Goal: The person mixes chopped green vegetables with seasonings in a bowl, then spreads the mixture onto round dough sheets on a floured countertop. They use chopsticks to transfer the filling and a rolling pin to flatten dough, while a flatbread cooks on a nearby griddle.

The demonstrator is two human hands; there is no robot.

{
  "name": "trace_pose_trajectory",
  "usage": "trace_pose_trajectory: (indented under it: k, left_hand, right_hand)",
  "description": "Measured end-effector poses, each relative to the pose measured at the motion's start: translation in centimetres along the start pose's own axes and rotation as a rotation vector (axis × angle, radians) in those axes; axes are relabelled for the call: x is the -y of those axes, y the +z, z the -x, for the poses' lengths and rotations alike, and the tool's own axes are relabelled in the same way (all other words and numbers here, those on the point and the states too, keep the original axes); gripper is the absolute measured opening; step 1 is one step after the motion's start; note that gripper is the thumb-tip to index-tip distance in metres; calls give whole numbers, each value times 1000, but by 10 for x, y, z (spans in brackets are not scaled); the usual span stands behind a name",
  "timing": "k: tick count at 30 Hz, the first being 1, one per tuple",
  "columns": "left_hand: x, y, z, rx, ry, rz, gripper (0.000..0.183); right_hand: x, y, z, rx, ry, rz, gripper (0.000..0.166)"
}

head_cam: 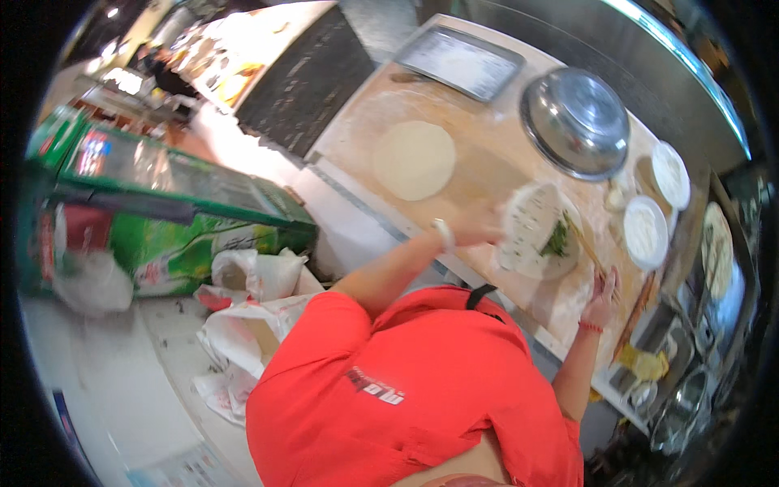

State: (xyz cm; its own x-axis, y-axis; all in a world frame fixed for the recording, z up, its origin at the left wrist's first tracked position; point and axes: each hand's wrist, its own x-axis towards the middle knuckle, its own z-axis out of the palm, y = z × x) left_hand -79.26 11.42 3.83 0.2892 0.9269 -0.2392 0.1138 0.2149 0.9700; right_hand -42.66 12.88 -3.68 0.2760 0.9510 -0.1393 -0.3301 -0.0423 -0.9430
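Observation:
My left hand, blurred and with a pale band at the wrist, is at the left edge of a dough sheet flecked with green; whether its fingers grip the dough cannot be told. Chopped green herbs lie on the right part of this sheet, beside what looks like a folded or raised flap. My right hand, with a red bracelet at the wrist, holds a thin wooden stick, whose far end reaches to the herbs. Farther left on the floured wooden board lies a plain round dough sheet.
A floured metal tray and an upturned steel bowl stand at the back. Two bowls of white contents are at the right, near a wooden rolling pin and metal containers. A green fridge is at the left; a person is far off.

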Motion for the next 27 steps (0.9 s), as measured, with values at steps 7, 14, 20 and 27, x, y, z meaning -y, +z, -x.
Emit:
trace_pose_trajectory:
  k: [7,14,20,27]
  left_hand:
    - [94,-163,63,-509,198,919,62]
    - [154,-322,82,-997,309,1223,55]
    - [247,-392,96,-1095,218,1221,45]
    - [170,-127,-25,-783,-57,309,30]
  right_hand:
    - [-25,5,12,-81,104,-114,32]
    - [-77,-2,34,-419,236,-353,34]
    - [-121,15,43,-408,343,-422,32]
    - [-126,13,48,-306,368,-314,30]
